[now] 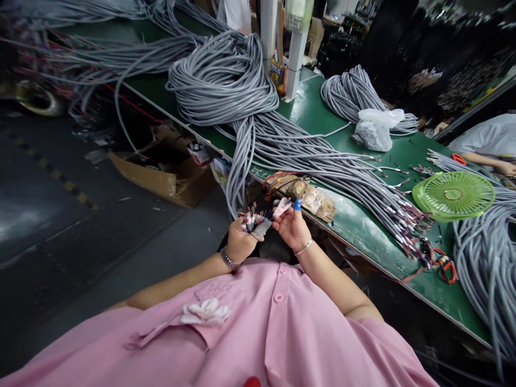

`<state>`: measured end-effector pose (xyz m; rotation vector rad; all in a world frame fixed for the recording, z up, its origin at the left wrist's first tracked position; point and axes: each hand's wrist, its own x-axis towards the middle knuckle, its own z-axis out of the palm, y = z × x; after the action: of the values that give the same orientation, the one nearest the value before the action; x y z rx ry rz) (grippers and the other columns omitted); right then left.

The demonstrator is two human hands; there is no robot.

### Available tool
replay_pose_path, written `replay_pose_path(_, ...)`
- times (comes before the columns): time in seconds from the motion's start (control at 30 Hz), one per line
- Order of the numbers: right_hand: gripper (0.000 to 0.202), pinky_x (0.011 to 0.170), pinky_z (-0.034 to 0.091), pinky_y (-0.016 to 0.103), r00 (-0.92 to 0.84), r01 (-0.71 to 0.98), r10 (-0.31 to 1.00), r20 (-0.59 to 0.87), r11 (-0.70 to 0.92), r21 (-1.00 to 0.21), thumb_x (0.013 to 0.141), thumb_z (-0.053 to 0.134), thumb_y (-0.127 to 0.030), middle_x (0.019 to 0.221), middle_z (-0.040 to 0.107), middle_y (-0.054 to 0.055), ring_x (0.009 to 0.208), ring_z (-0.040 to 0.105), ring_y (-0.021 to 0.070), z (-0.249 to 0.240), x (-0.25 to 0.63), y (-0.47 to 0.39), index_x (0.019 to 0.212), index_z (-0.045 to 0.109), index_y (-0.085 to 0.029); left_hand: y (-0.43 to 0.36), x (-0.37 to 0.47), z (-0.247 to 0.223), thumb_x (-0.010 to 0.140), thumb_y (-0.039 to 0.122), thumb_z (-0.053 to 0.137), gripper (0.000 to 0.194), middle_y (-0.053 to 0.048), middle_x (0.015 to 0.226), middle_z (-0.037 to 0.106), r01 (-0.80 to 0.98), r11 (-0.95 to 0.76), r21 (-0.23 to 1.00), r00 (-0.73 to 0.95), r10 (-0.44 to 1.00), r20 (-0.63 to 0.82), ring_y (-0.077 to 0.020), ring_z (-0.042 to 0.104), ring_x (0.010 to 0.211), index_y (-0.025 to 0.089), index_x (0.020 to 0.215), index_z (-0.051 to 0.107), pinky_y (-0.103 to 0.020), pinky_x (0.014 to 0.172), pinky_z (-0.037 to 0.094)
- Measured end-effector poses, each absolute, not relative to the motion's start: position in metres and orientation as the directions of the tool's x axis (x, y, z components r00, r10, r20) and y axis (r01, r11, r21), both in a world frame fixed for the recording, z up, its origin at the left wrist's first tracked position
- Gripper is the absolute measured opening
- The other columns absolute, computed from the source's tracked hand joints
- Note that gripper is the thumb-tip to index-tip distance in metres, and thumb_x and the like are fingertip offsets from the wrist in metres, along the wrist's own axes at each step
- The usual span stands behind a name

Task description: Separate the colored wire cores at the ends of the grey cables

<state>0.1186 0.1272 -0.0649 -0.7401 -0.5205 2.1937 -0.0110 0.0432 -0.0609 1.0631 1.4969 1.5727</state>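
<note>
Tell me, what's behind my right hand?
Past the right hand, a brown board, partly wrapped in clear plastic, lies at the edge of the table, with grey cables beyond. Whatever the hand covers can't be seen.

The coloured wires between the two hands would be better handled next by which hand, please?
Probably the right hand: it is close beside the coloured wires, while the left hand is occupied gripping the cable ends.

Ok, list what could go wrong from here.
The thin wire ends bunched at the left hand might bend or tangle. The grey cables draped over the edge of the table could snag or drag. The orange-handled tool, lying near that edge, may get knocked off.
</note>
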Motion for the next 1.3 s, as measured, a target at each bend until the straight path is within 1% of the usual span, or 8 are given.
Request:
replay_pose_path(0.27,0.040,0.058,0.046,0.021,-0.583,-0.437,0.714,-0.388,-0.678,-0.591,0.080,0.059,-0.059,0.084,0.065,0.002,0.065,0.055,0.0108,-0.078,0.136,0.121,0.086,0.062,-0.019,0.037,-0.013,-0.059,0.077,0.049,0.063,0.034,-0.002,0.065,0.067,-0.271,0.014,0.962,-0.278,0.956,-0.092,-0.0105,0.057,0.045,0.015,0.082,0.065,-0.022,0.043,0.045)
replay_pose_path(0.47,0.039,0.058,0.046,0.021,-0.554,-0.400,0.757,-0.346,-0.607,-0.687,0.077,0.067,-0.053,0.087,0.066,0.004,0.066,0.056,0.0100,-0.090,0.154,0.117,0.091,0.066,-0.017,0.044,-0.009,-0.057,0.078,0.053,0.062,0.042,-0.013,0.086,0.073,-0.445,0.025,0.895,-0.145,0.984,-0.100,-0.0227,0.069,0.077,0.013,0.087,0.071,-0.034,0.068,0.054)
replay_pose_path(0.57,0.037,0.058,0.046,0.021,-0.517,-0.331,0.794,-0.321,-0.531,-0.780,0.078,0.067,-0.049,0.088,0.065,0.004,0.066,0.055,0.0096,-0.091,0.167,0.116,0.097,0.067,-0.017,0.042,-0.010,-0.058,0.082,0.048,0.060,0.039,-0.014,0.096,0.072,-0.416,0.027,0.909,-0.127,0.988,-0.087,-0.0214,0.068,0.083,0.013,0.095,0.071,-0.031,0.071,0.052)
replay_pose_path(0.7,0.033,0.059,0.044,0.022,-0.452,-0.147,0.841,-0.297,-0.399,-0.905,0.077,0.069,-0.043,0.087,0.066,0.004,0.064,0.053,0.0098,-0.085,0.184,0.112,0.098,0.069,-0.018,0.031,-0.015,-0.061,0.085,0.048,0.055,0.039,-0.007,0.078,0.069,-0.250,0.089,0.964,-0.055,0.993,-0.106,-0.0096,0.057,0.051,0.014,0.097,0.070,-0.021,0.047,0.039)
replay_pose_path(0.87,0.026,0.061,0.043,0.025,-0.575,-0.003,0.796,-0.189,-0.233,-0.972,0.078,0.069,-0.037,0.083,0.067,0.005,0.065,0.054,0.0126,-0.065,0.194,0.094,0.098,0.071,-0.019,0.016,-0.014,-0.062,0.081,0.064,0.049,0.054,-0.003,0.063,0.061,-0.090,0.117,0.989,0.265,0.960,-0.090,-0.0070,0.043,0.041,0.014,0.089,0.068,-0.020,0.041,0.032)
replay_pose_path(1.03,0.027,0.075,0.047,0.031,-0.643,-0.051,0.761,-0.088,-0.157,-0.986,0.077,0.070,-0.034,0.091,0.067,0.005,0.081,0.059,0.0181,-0.039,0.193,0.076,0.101,0.068,-0.023,0.011,-0.003,-0.054,0.081,0.064,0.047,0.052,-0.002,0.056,0.058,-0.017,0.081,0.997,0.390,0.918,-0.068,-0.0076,0.041,0.040,0.016,0.072,0.063,-0.020,0.040,0.033)
replay_pose_path(1.17,0.032,0.075,0.048,0.032,-0.649,-0.053,0.760,-0.031,-0.086,-0.995,0.077,0.071,-0.035,0.090,0.065,0.004,0.078,0.058,0.0170,-0.027,0.187,0.070,0.106,0.066,-0.023,0.012,0.000,-0.048,0.084,0.064,0.042,0.057,-0.004,0.051,0.058,-0.015,0.117,0.993,0.391,0.915,-0.102,-0.0095,0.046,0.040,0.016,0.059,0.061,-0.021,0.042,0.037)
replay_pose_path(1.3,0.025,0.067,0.048,0.030,-0.671,-0.023,0.741,-0.026,-0.055,-0.998,0.078,0.069,-0.035,0.082,0.065,0.003,0.067,0.056,0.0152,-0.021,0.176,0.068,0.100,0.066,-0.022,0.010,0.000,-0.047,0.084,0.064,0.043,0.056,-0.005,0.054,0.061,-0.089,0.163,0.983,0.378,0.918,-0.118,-0.0118,0.053,0.043,0.015,0.065,0.064,-0.022,0.046,0.041)
